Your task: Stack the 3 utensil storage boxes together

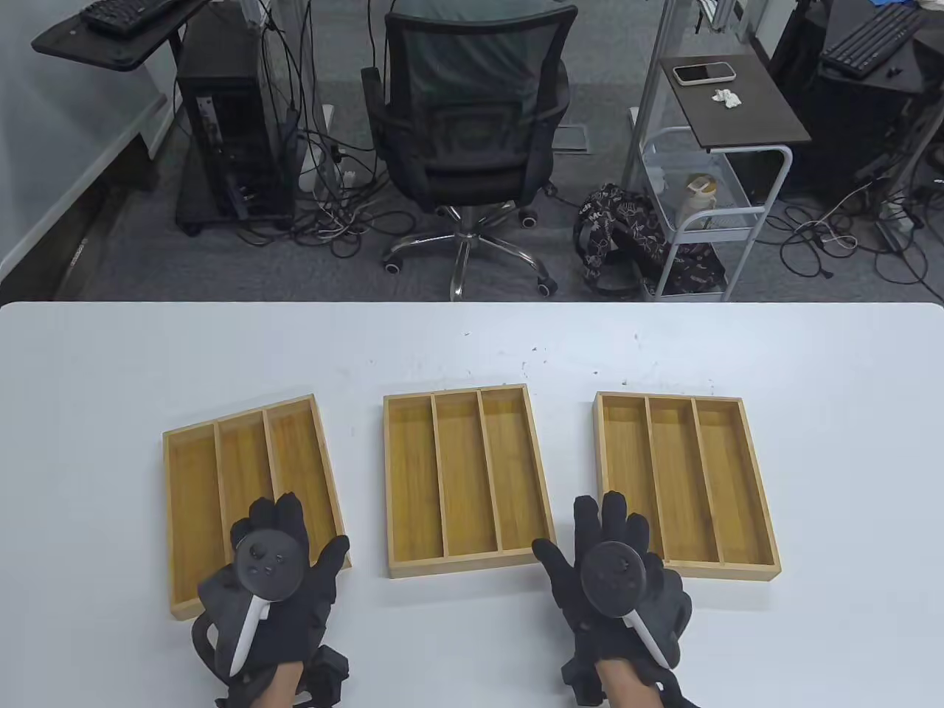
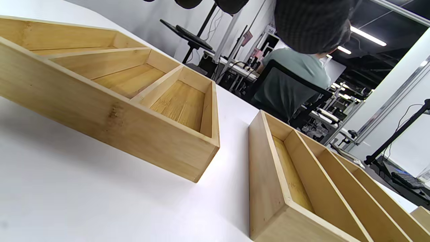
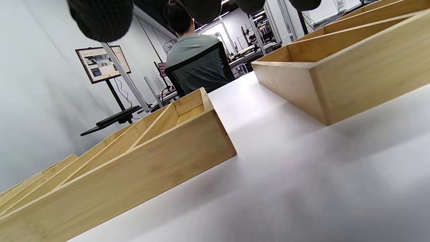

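Three bamboo utensil boxes, each with three long compartments, lie side by side and apart on the white table [image 1: 472,346]. The left box [image 1: 221,487] is turned slightly. The middle box [image 1: 464,479] and right box [image 1: 693,483] lie straight. My left hand [image 1: 310,527] hovers open, fingers spread, over the left box's near right corner. My right hand [image 1: 579,527] hovers open over the gap between the middle and right boxes, its fingers above the right box's near left corner. Neither hand holds anything. The left wrist view shows the left box [image 2: 111,111] and middle box [image 2: 319,188]. The right wrist view shows the middle box [image 3: 134,161] and right box [image 3: 352,64].
All compartments are empty. Beyond the table's far edge stand an office chair [image 1: 464,133], a white cart [image 1: 708,214] and a computer tower [image 1: 232,125]. Bare table surface lies in front of and behind the boxes.
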`<state>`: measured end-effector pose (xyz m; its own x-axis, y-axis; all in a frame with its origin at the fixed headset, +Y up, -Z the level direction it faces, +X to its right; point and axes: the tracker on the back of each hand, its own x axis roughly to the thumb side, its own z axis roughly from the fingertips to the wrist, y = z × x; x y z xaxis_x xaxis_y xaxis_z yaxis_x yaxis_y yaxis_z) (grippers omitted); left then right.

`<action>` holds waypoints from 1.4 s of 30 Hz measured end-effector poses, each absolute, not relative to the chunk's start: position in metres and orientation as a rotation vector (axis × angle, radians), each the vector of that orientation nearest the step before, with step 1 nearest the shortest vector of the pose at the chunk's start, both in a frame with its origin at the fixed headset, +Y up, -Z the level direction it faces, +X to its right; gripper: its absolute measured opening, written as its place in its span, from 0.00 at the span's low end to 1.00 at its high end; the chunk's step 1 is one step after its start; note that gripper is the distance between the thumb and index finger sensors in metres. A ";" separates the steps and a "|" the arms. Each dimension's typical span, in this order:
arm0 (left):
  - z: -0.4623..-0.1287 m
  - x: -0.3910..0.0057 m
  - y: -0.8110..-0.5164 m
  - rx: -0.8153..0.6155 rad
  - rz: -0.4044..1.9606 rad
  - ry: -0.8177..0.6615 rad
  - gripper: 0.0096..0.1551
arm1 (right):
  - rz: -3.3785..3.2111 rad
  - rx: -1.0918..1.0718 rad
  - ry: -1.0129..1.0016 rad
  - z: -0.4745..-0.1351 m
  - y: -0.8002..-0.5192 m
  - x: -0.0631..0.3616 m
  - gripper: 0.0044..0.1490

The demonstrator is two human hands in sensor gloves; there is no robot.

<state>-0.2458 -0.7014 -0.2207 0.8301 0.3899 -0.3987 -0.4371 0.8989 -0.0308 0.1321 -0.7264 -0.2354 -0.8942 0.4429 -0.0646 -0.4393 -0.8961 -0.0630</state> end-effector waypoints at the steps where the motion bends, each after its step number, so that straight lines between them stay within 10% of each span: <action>1: -0.221 -0.246 -0.702 -0.128 0.441 0.397 0.52 | 2.683 -0.105 -0.057 -0.236 -0.727 0.132 0.51; 16: -0.222 -0.336 -0.725 -0.033 0.551 0.854 0.61 | 2.678 -0.118 -0.035 -0.237 -0.730 0.132 0.51; 24: -0.223 -0.383 -0.763 -0.234 0.617 1.075 0.58 | 2.652 -0.112 -0.005 -0.238 -0.731 0.131 0.51; 34: -0.230 -0.381 -0.767 -0.203 0.327 1.087 0.28 | 2.629 -0.114 0.015 -0.241 -0.733 0.133 0.51; 42: -0.233 -0.389 -0.773 -0.231 0.509 0.923 0.24 | 2.642 -0.089 0.014 -0.240 -0.733 0.126 0.51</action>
